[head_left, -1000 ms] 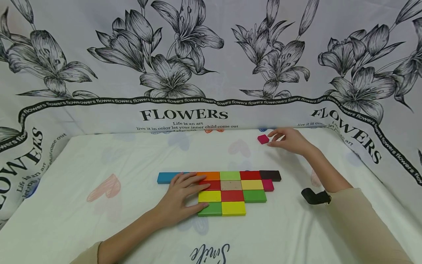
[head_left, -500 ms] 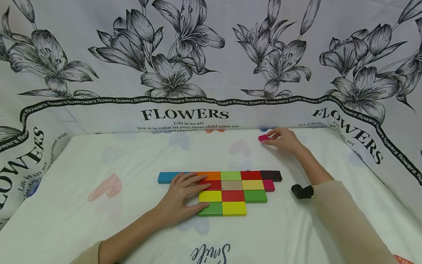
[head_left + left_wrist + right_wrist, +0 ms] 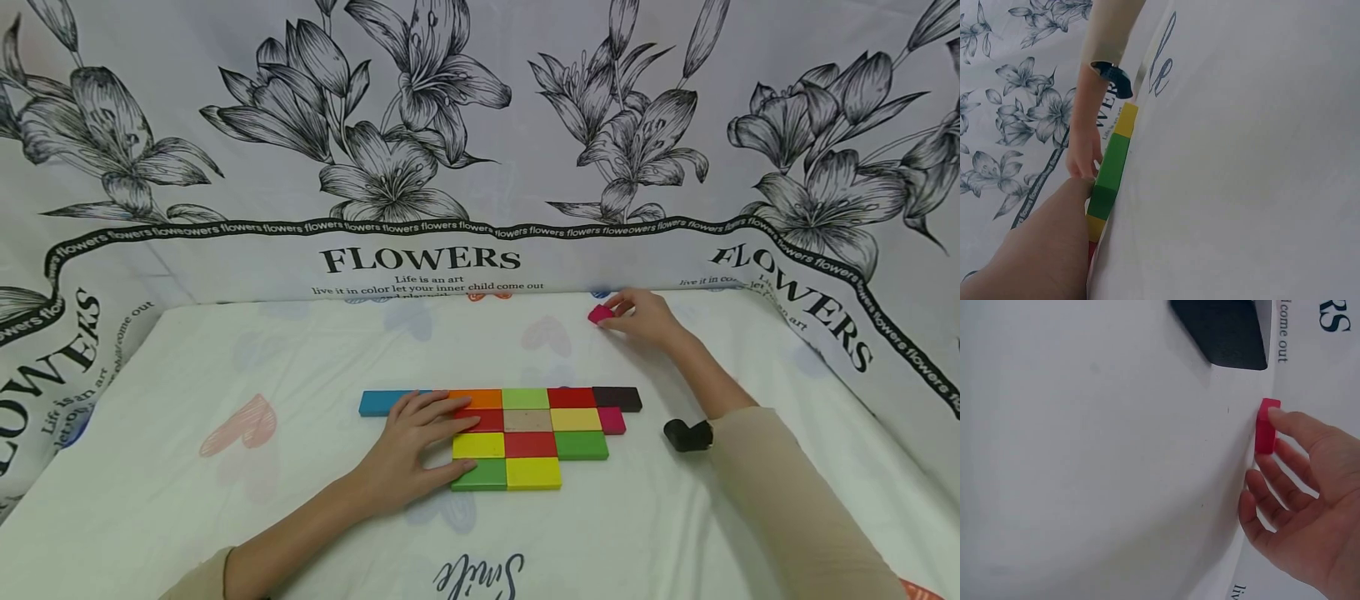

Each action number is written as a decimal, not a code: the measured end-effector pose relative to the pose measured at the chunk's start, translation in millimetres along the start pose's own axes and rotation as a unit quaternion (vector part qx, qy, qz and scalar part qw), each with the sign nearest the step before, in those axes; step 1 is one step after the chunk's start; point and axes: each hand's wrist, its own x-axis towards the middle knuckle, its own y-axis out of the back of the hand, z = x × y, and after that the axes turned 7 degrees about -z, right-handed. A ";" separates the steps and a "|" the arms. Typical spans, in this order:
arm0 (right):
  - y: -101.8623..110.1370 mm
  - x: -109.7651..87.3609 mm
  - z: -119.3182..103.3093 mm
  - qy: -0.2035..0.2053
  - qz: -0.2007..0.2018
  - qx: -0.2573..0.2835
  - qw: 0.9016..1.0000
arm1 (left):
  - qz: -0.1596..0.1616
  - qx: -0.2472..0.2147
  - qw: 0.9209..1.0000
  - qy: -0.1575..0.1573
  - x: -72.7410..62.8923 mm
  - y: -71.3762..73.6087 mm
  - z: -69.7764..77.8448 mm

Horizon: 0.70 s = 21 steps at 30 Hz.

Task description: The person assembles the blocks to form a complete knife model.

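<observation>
Flat colored blocks lie side by side in rows of differing length on the white cloth, among them a tan block (image 3: 527, 421), a black block (image 3: 617, 399) and a blue block (image 3: 382, 403). My left hand (image 3: 412, 450) rests over the left side of these rows, fingers spread and thumb on a green block (image 3: 487, 477). It covers part of the blue block. Farther back, my right hand (image 3: 648, 317) pinches a small pink block (image 3: 599, 314) between thumb and fingers. In the right wrist view the pink block (image 3: 1265, 434) appears close to the cloth, under the thumb tip.
A hanging white curtain (image 3: 420, 275) with printed flowers and lettering closes off the back just beyond the right hand. A black fitting (image 3: 687, 436) sits at the right sleeve cuff. The cloth (image 3: 300, 358) carries printed hearts.
Over the last second my right hand moved slightly left and took hold of the pink block. The left hand and the rows of blocks stay in place.
</observation>
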 end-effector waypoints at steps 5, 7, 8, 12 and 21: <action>2.5 -2.5 0.4 0.012 -0.005 -0.002 1.000 | -0.002 -0.001 1.000 0.002 0.2 0.7 0.8; 3.0 -3.1 1.2 0.016 -0.008 -0.003 1.000 | -0.003 -0.002 1.000 0.003 0.2 1.1 1.1; 3.3 -3.6 1.3 0.019 -0.010 -0.003 1.000 | -0.004 -0.002 1.000 0.003 0.2 1.2 1.1; 4.4 -7.0 0.8 0.033 -0.012 -0.006 0.999 | -0.004 0.000 1.000 0.003 0.3 1.3 0.8; 5.8 -22.3 -7.8 0.067 -0.012 -0.010 0.998 | -0.002 0.003 1.000 0.000 0.3 0.3 -0.5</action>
